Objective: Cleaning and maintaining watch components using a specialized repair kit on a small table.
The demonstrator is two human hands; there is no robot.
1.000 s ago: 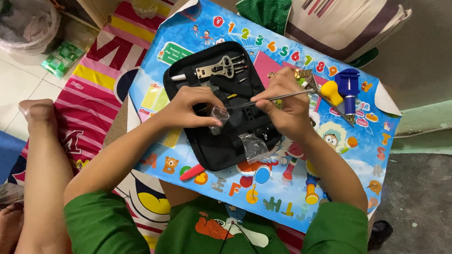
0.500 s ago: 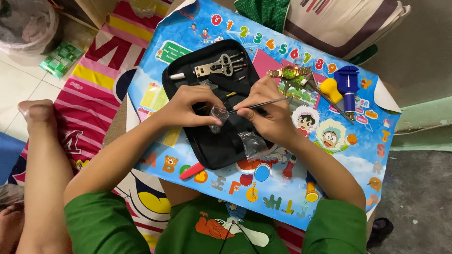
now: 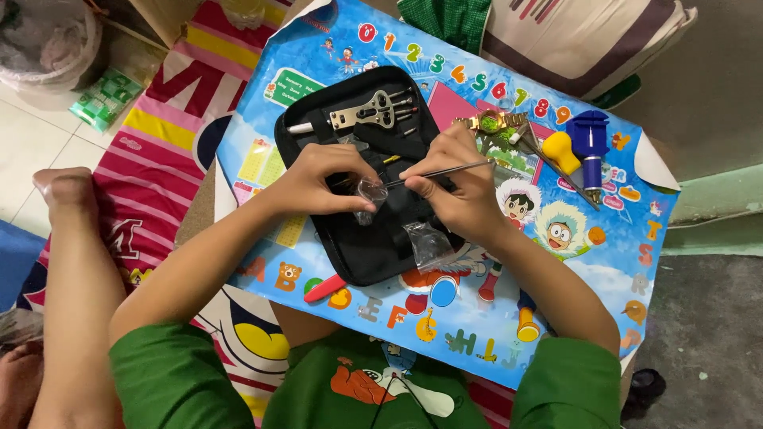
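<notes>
A small clear plastic bag (image 3: 370,193) is being pinched by the left hand (image 3: 318,179) above the open black tool case (image 3: 373,246). A thin metal rod (image 3: 441,171) is being gripped in the closed fingers of the right hand (image 3: 461,187), its tip touching the bag. A gold watch (image 3: 489,121) is lying just beside the case on the colourful table (image 3: 604,262).

Both forearms reach up from the green sleeves at 6 o'clock and converge toward the middle of the view. The left hand (image 3: 318,179) lies palm down, wrist bent slightly, its fingers (image 3: 362,189) curled and pinched together at its 3 o'clock side. The right hand (image 3: 461,187) sits just beside it at 3 o'clock, knuckles up, thumb and forefinger pressed closed in a pen-like grip, fingertips pointing toward 9 o'clock.
</notes>
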